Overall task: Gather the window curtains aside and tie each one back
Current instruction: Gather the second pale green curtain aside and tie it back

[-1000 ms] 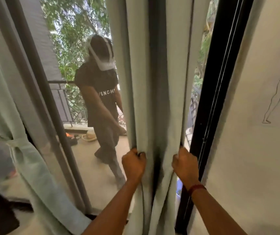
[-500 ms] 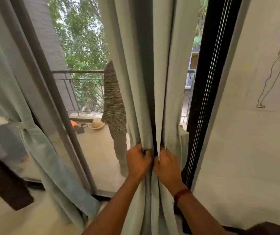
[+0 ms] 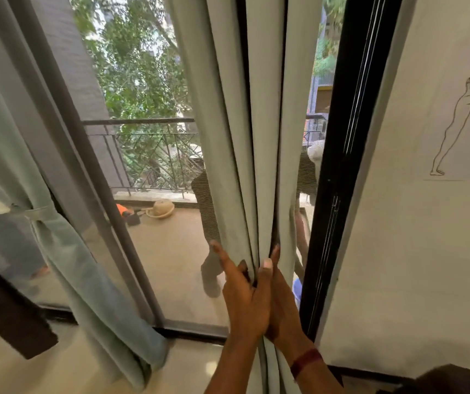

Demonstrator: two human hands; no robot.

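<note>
Both arms (image 3: 228,371) were bare. A thin dark red band (image 3: 305,360) went round the right hand's (image 3: 285,314) wrist.

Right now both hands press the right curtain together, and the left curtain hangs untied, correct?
Not quite: the head view shows the left curtain already tied back with a band. The left hand and right hand do press the right curtain together.
</note>
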